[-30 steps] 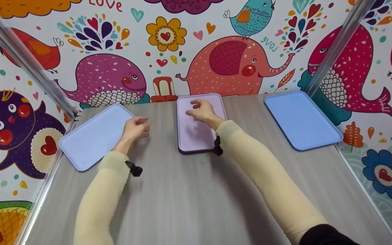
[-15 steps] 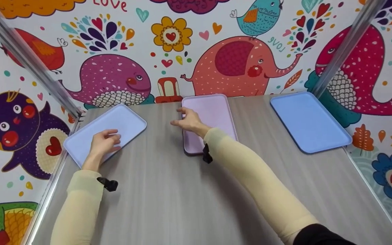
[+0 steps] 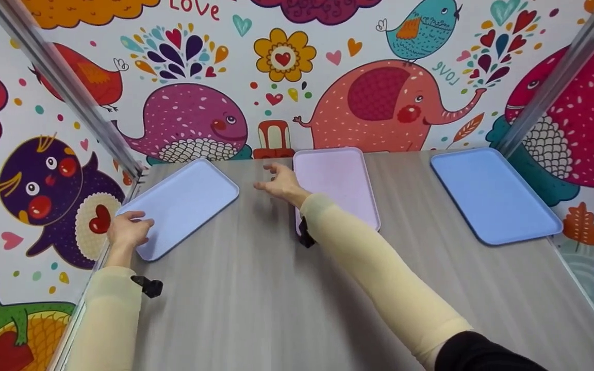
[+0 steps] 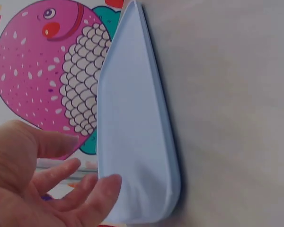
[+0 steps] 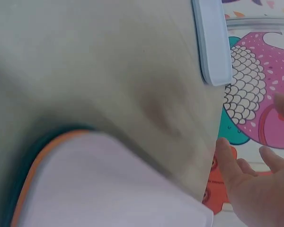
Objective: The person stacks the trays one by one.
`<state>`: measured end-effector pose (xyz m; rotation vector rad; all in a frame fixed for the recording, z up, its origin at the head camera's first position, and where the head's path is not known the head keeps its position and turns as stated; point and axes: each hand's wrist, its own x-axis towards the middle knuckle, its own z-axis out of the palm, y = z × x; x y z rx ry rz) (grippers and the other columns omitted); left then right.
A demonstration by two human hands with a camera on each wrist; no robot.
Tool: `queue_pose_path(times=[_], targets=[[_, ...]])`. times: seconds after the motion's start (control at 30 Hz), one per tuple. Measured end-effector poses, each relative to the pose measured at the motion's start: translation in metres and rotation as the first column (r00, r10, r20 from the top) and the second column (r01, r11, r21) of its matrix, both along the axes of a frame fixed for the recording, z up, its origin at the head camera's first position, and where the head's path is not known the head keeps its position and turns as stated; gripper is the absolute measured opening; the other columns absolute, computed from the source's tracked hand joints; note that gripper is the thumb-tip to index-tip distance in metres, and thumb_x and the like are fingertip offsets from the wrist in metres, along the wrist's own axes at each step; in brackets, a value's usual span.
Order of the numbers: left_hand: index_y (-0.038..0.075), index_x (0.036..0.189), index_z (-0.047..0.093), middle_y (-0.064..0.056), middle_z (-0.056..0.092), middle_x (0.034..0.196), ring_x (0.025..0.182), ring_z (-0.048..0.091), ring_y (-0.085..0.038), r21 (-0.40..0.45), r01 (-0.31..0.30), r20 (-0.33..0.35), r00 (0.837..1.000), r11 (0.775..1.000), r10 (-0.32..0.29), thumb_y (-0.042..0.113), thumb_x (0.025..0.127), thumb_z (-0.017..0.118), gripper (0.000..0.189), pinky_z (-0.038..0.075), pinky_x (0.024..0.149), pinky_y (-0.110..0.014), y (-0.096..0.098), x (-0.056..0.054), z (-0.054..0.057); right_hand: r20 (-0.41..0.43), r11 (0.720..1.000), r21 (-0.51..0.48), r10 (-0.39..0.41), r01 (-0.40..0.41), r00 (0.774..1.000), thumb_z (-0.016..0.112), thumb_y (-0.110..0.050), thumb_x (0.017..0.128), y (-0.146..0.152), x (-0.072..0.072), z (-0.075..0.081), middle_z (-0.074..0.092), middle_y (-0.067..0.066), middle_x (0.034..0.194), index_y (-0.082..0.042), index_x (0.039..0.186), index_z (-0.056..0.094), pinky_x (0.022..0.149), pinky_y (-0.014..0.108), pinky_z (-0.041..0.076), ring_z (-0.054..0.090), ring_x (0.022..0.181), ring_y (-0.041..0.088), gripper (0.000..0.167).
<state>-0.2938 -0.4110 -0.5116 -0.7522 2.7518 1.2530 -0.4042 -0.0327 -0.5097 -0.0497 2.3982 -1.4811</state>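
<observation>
Both hands sit further left than a second ago: left hand (image 3: 128,233), fingers loosely apart, over the left end of the light blue tray (image 3: 191,203); right hand (image 3: 282,184), fingers spread, over the desk (image 3: 235,288) just left of the lilac tray (image 3: 335,178). Deeper blue tray (image 3: 495,196) is way off right.

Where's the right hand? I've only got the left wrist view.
Observer: Right hand is above the gap between the pale blue tray and a pink tray, holding nothing.
Operator: Any third tray?
Observer: Yes, a darker blue tray on the table, right side.
Operator: Is the pink one a single tray?
Observer: Perhaps not. The right wrist view shows an orange edge under its rim; can't tell how many are stacked.
</observation>
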Motion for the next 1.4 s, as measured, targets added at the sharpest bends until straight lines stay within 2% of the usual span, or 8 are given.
queue_pose_path(times=[0.07,0.13,0.2,0.3,0.73,1.0,1.2,1.4], targets=[[-0.006,0.152,0.062,-0.037,0.064,0.150,0.090,0.074,-0.022,-0.051,-0.019,0.021,1.000,0.999,0.020,0.022,0.104,0.068,0.056,0.062,0.073,-0.024,-0.006,0.002,0.002,-0.002,1.000,0.002,-0.005,0.005,1.000,0.087,-0.033,0.100,-0.007,0.000,-0.002,0.053,0.015,0.172,-0.015,0.164,0.056,0.128,0.052,0.052,0.057,0.154,0.035,0.073],[-0.005,0.152,0.062,-0.036,0.062,0.154,0.114,0.074,-0.040,-0.089,-0.036,0.033,0.999,0.995,0.039,0.024,0.103,0.067,0.058,0.062,0.092,-0.038,-0.010,0.003,0.003,-0.002,1.000,-0.010,0.000,0.000,1.000,0.088,-0.033,0.099,-0.012,0.000,-0.005,0.053,0.015,0.173,-0.016,0.163,0.057,0.128,0.051,0.053,0.057,0.154,0.035,0.073],[-0.004,0.155,0.059,-0.036,0.057,0.160,0.139,0.061,-0.051,-0.102,-0.051,0.052,0.997,0.993,0.056,0.026,0.103,0.067,0.061,0.055,0.110,-0.053,-0.013,0.004,0.005,0.014,0.999,-0.041,0.005,-0.004,1.000,0.088,-0.031,0.099,-0.016,0.000,-0.008,0.051,0.015,0.174,-0.015,0.164,0.056,0.127,0.052,0.053,0.058,0.154,0.035,0.074],[-0.005,0.160,0.053,-0.037,0.049,0.166,0.151,0.048,-0.056,-0.105,-0.061,0.083,0.994,0.993,0.070,0.029,0.103,0.065,0.068,0.042,0.126,-0.063,-0.016,0.003,0.006,0.054,0.996,-0.087,0.017,-0.012,0.998,0.087,-0.027,0.100,-0.021,-0.002,-0.013,0.052,0.015,0.174,-0.013,0.166,0.053,0.129,0.053,0.051,0.056,0.157,0.036,0.075],[-0.011,0.168,0.035,-0.039,0.038,0.173,0.161,0.041,-0.053,0.038,-0.138,0.167,0.977,0.990,0.130,0.024,0.106,0.062,0.077,0.037,0.137,-0.059,-0.015,-0.005,-0.007,0.122,0.993,-0.105,0.057,-0.044,0.991,0.086,-0.032,0.100,-0.044,-0.011,-0.025,0.048,0.020,0.176,-0.013,0.171,0.045,0.137,0.052,0.041,0.046,0.164,0.038,0.084],[-0.012,0.169,0.033,-0.038,0.037,0.174,0.160,0.042,-0.049,0.141,-0.185,0.122,0.978,0.973,0.169,0.012,0.100,0.049,0.074,0.043,0.133,-0.061,-0.015,-0.006,-0.013,0.167,0.989,-0.139,0.081,-0.058,0.983,0.084,-0.034,0.102,-0.059,-0.013,-0.031,0.043,0.016,0.180,-0.014,0.172,0.044,0.138,0.051,0.040,0.045,0.166,0.034,0.083],[-0.009,0.171,0.030,-0.038,0.033,0.175,0.160,0.042,-0.051,0.199,-0.205,0.134,0.974,0.958,0.180,0.013,0.100,0.042,0.075,0.053,0.119,-0.071,-0.020,-0.002,-0.017,0.212,0.986,-0.132,0.130,-0.103,0.969,0.082,-0.039,0.102,-0.076,-0.015,-0.036,0.045,0.014,0.180,-0.010,0.174,0.040,0.141,0.051,0.035,0.046,0.164,0.032,0.088],[-0.008,0.172,0.028,-0.038,0.031,0.176,0.159,0.043,-0.053,0.252,-0.212,0.144,0.973,0.944,0.180,0.010,0.101,0.039,0.074,0.052,0.119,-0.072,-0.027,-0.002,-0.018,0.261,0.988,-0.131,0.113,-0.080,0.959,0.080,-0.039,0.104,-0.082,-0.018,-0.036,0.044,0.011,0.181,-0.012,0.174,0.042,0.141,0.051,0.034,0.046,0.164,0.031,0.084]])
